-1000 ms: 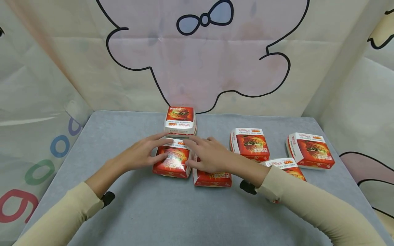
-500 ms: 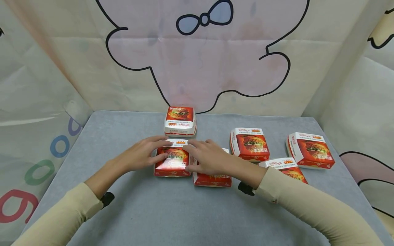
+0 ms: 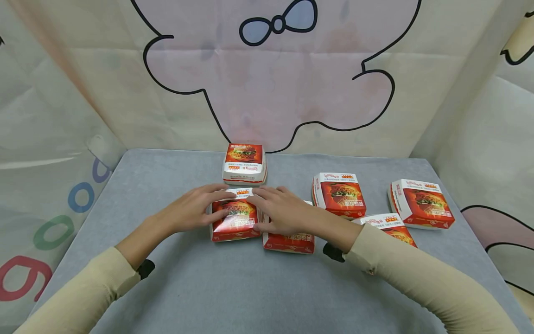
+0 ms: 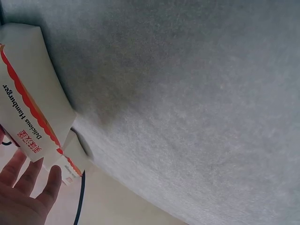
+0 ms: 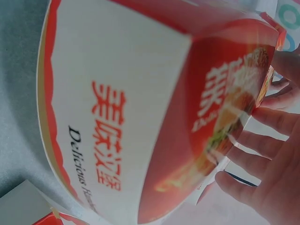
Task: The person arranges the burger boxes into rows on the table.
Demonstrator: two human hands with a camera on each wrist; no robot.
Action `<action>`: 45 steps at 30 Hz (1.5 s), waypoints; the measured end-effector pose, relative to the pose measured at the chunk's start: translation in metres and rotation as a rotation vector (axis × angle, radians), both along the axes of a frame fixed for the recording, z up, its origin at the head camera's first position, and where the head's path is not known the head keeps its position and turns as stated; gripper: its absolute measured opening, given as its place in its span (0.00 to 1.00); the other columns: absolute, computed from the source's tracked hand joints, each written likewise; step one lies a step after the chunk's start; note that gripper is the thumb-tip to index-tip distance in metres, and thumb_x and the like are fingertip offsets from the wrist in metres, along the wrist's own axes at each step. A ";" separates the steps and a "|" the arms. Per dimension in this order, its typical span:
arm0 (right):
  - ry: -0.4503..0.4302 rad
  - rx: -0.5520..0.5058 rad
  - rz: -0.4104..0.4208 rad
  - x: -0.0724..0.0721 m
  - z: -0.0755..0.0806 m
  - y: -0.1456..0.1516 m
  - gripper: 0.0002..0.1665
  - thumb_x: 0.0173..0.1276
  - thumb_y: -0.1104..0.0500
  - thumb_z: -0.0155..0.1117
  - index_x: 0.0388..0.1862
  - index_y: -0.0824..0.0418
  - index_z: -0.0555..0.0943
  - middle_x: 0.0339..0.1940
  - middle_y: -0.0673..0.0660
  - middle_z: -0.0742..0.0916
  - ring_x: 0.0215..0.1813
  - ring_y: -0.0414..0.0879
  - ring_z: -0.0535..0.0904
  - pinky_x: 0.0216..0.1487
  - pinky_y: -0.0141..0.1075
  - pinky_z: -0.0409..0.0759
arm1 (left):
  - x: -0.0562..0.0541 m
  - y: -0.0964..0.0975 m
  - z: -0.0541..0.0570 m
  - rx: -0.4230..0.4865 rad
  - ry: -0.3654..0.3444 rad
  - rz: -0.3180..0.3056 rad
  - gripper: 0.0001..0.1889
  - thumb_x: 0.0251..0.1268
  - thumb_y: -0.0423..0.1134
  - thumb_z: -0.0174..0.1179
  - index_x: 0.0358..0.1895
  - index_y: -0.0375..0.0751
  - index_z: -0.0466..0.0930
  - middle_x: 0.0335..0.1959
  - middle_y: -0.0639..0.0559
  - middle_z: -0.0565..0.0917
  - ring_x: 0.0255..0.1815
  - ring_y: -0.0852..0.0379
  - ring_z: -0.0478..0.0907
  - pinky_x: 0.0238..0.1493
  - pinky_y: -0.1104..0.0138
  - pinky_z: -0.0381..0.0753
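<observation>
A red-and-white hamburger box [image 3: 234, 217] lies on the table between the hands, with a burger picture on its lid. My left hand [image 3: 187, 208] touches it from the left, thumb over the lid and fingertips at the far edge. In the left wrist view, extended fingers [image 4: 28, 176] reach the box's white side. My right hand [image 3: 285, 213] reaches over a second hamburger box [image 3: 289, 243], fingertips at the right edge of the first; this hand partly hides the second box. In the right wrist view its fingers [image 5: 253, 145] are spread behind a box printed "Delicious Hamburger".
Behind the first box, another hamburger box [image 3: 244, 164] faces the opposite way near the back edge. To the right stand hamburger boxes, one at centre right [image 3: 339, 195], one at far right [image 3: 422, 204] and one partly under the right sleeve [image 3: 390, 227]. A printed cloth wall [image 3: 275, 74] rises behind the grey table [image 3: 208, 287].
The box between the hands has turned slightly counterclockwise and shifted a little right. Both hands stay almost in place; the other boxes have not visibly moved.
</observation>
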State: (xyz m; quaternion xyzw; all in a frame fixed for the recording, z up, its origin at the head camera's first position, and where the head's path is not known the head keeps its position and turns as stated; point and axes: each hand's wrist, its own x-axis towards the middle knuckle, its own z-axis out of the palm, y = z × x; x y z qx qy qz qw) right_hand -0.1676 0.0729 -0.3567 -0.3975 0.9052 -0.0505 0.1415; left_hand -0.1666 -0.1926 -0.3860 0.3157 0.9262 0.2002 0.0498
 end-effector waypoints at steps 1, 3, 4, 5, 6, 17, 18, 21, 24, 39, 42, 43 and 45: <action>0.000 0.001 0.005 -0.001 0.000 0.000 0.44 0.67 0.37 0.64 0.77 0.52 0.63 0.78 0.57 0.66 0.78 0.53 0.58 0.73 0.55 0.60 | 0.000 0.000 0.000 0.000 -0.001 -0.005 0.25 0.66 0.49 0.65 0.64 0.47 0.79 0.67 0.40 0.74 0.65 0.41 0.73 0.59 0.43 0.75; -0.002 0.000 0.013 -0.002 0.000 0.000 0.44 0.68 0.38 0.64 0.77 0.52 0.63 0.78 0.57 0.66 0.78 0.53 0.58 0.73 0.55 0.60 | 0.000 0.000 0.001 0.001 -0.002 -0.009 0.25 0.66 0.49 0.65 0.65 0.47 0.78 0.66 0.40 0.74 0.64 0.41 0.73 0.59 0.44 0.76; -0.001 0.000 0.015 -0.002 0.000 0.000 0.43 0.69 0.39 0.63 0.77 0.52 0.63 0.77 0.57 0.67 0.78 0.53 0.59 0.73 0.55 0.60 | 0.000 0.000 0.001 0.000 -0.002 -0.009 0.25 0.66 0.49 0.65 0.65 0.47 0.78 0.66 0.40 0.75 0.64 0.41 0.73 0.58 0.44 0.76; 0.000 0.000 0.016 -0.002 0.000 0.000 0.43 0.69 0.39 0.63 0.77 0.52 0.63 0.77 0.56 0.67 0.78 0.53 0.59 0.73 0.55 0.60 | 0.000 0.000 0.002 0.000 -0.002 -0.008 0.25 0.66 0.49 0.65 0.65 0.47 0.78 0.65 0.41 0.75 0.62 0.42 0.74 0.58 0.44 0.76; 0.000 -0.001 0.015 -0.003 0.000 0.000 0.42 0.70 0.39 0.62 0.77 0.52 0.63 0.77 0.56 0.67 0.77 0.53 0.59 0.73 0.55 0.60 | 0.000 0.000 0.002 -0.003 0.001 -0.006 0.25 0.66 0.49 0.65 0.65 0.47 0.78 0.64 0.41 0.76 0.61 0.42 0.75 0.58 0.45 0.76; -0.006 -0.030 0.006 -0.003 0.002 -0.001 0.38 0.72 0.44 0.60 0.77 0.52 0.64 0.76 0.57 0.69 0.75 0.52 0.65 0.72 0.53 0.62 | -0.001 0.002 0.003 -0.029 0.051 -0.012 0.25 0.64 0.52 0.66 0.61 0.45 0.80 0.61 0.44 0.79 0.55 0.46 0.79 0.54 0.49 0.80; 0.006 -0.040 0.012 -0.002 0.003 -0.002 0.37 0.73 0.44 0.60 0.76 0.52 0.65 0.75 0.57 0.70 0.74 0.52 0.66 0.71 0.53 0.63 | -0.001 0.002 0.003 -0.034 0.053 -0.012 0.25 0.64 0.52 0.66 0.61 0.45 0.80 0.61 0.44 0.79 0.54 0.46 0.80 0.54 0.49 0.80; 0.040 -0.067 0.035 0.001 0.006 -0.003 0.34 0.73 0.45 0.60 0.74 0.51 0.68 0.72 0.57 0.73 0.71 0.51 0.69 0.70 0.52 0.65 | 0.000 0.002 0.003 -0.051 0.061 -0.003 0.26 0.64 0.53 0.66 0.61 0.45 0.80 0.61 0.43 0.79 0.54 0.45 0.80 0.53 0.49 0.80; 0.060 -0.081 0.054 0.005 0.009 -0.004 0.31 0.73 0.46 0.60 0.72 0.52 0.71 0.69 0.57 0.76 0.68 0.50 0.73 0.68 0.52 0.68 | 0.001 0.003 0.003 -0.072 0.066 0.015 0.27 0.63 0.55 0.66 0.61 0.46 0.79 0.60 0.43 0.79 0.53 0.45 0.80 0.52 0.49 0.81; 0.015 -0.051 0.052 0.009 0.006 0.003 0.25 0.73 0.47 0.60 0.65 0.53 0.79 0.65 0.55 0.79 0.64 0.49 0.76 0.66 0.53 0.70 | 0.006 0.004 0.006 -0.075 0.066 0.051 0.22 0.70 0.56 0.59 0.57 0.47 0.82 0.59 0.42 0.79 0.51 0.44 0.80 0.52 0.49 0.81; 0.014 -0.056 0.058 0.008 0.005 0.004 0.25 0.74 0.47 0.59 0.66 0.54 0.78 0.67 0.56 0.78 0.66 0.49 0.74 0.67 0.53 0.69 | 0.005 0.004 0.008 -0.077 0.084 0.044 0.23 0.67 0.56 0.62 0.57 0.47 0.82 0.61 0.40 0.77 0.53 0.42 0.80 0.52 0.47 0.81; 0.010 -0.058 0.058 0.007 0.005 0.005 0.26 0.74 0.47 0.59 0.67 0.54 0.78 0.68 0.56 0.78 0.67 0.50 0.74 0.68 0.53 0.69 | 0.004 0.005 0.008 -0.078 0.088 0.038 0.24 0.65 0.56 0.64 0.58 0.47 0.82 0.63 0.40 0.76 0.55 0.41 0.79 0.53 0.46 0.80; 0.001 -0.061 0.058 0.007 0.004 0.005 0.26 0.74 0.47 0.58 0.68 0.54 0.77 0.69 0.56 0.77 0.69 0.50 0.72 0.68 0.54 0.68 | 0.003 0.005 0.009 -0.081 0.093 0.019 0.27 0.63 0.57 0.66 0.62 0.49 0.79 0.67 0.40 0.74 0.59 0.40 0.77 0.56 0.45 0.78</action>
